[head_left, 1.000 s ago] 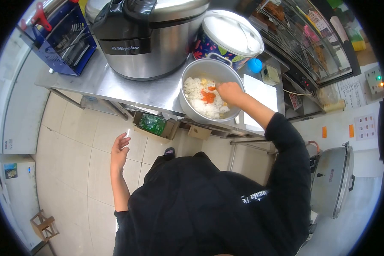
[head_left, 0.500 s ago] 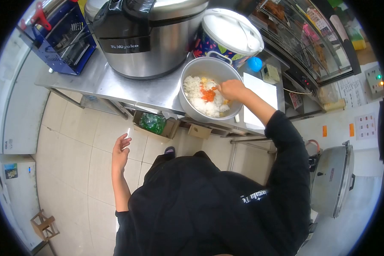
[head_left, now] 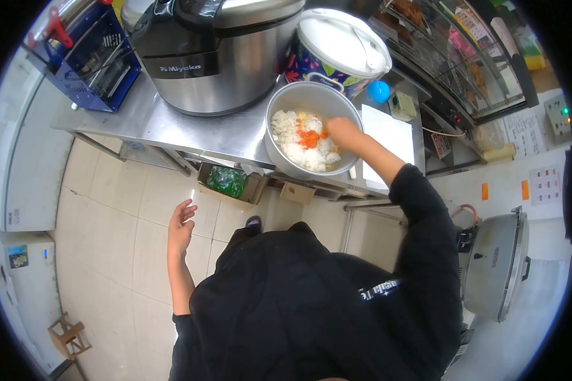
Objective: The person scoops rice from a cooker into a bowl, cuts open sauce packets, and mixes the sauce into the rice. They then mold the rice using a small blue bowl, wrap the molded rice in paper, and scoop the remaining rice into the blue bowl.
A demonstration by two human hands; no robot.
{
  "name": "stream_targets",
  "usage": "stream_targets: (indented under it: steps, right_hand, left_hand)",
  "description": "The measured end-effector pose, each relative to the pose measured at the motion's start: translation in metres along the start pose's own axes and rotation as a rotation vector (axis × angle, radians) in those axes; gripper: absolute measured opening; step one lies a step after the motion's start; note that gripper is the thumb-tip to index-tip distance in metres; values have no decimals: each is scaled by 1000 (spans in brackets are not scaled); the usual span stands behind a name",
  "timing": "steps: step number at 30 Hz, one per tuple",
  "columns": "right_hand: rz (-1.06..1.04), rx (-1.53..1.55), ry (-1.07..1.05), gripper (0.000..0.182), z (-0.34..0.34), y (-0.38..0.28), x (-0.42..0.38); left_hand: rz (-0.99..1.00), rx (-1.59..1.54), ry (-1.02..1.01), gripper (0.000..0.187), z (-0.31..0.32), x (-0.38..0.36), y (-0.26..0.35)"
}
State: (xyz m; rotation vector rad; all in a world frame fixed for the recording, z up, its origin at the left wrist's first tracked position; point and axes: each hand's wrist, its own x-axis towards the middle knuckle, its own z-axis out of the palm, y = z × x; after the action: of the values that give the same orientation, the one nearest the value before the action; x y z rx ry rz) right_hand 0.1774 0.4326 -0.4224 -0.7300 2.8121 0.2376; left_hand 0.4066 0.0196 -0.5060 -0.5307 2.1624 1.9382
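Note:
A deep metal pot stands near the front edge of the steel table. White rice lies inside it, with an orange-red topping over the middle. My right hand reaches into the pot from the right, over the rice beside that topping. Its fingers are closed, and whatever they may hold is hidden from view. Away from the table, my left hand hangs over the floor, fingers apart and lightly bent, holding nothing.
Behind the pot stand a large rice cooker and a patterned container with a white lid. White paper lies to the right, near a blue cap. A glass display case is at the back right; an open box sits below.
My right hand has shifted slightly within the pot, with the fingers lower and more hidden. The view has moved a little; my left hand holds nearly the same pose.

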Motion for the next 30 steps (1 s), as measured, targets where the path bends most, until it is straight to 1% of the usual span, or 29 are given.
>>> stream_targets:
  steps: [2,5,8,10,11,14,16,20,22,23,26,29,30]
  right_hand:
    - [41,71,122,17,-5,3,8]
    - [53,176,219,17,-5,3,11]
    - [-16,-31,73,17,7,-3,6]
    - [-15,62,42,17,6,-4,-6]
    - [-14,108,24,16,4,-3,-10]
    - [47,274,83,13,-4,9,-9]
    - [50,274,107,13,7,9,-5]
    - [46,351,137,14,-1,4,3]
    - [36,307,121,16,19,17,21]
    - [33,285,114,17,16,15,24]
    - [85,346,307,18,5,6,27]
    - [38,299,51,19,13,2,26]
    - [42,367,33,19,13,4,27]
  left_hand:
    - [-2,3,0,63,1,0,0]
    - [14,18,-9,63,2,2,-2]
    - [10,21,-13,62,5,3,2]
    - [9,4,-5,59,5,2,1]
    - [8,10,-6,61,5,2,0]
    - [1,26,-17,63,6,2,-7]
    - [4,34,-28,63,8,6,-7]
    - [8,33,-33,62,13,7,0]
    - [-9,43,-40,62,14,9,2]
    - [-9,45,-37,62,14,9,3]
    - [-8,44,-27,62,14,7,2]
    - [-14,44,-20,62,12,5,-1]
    - [-27,35,-18,62,12,4,1]
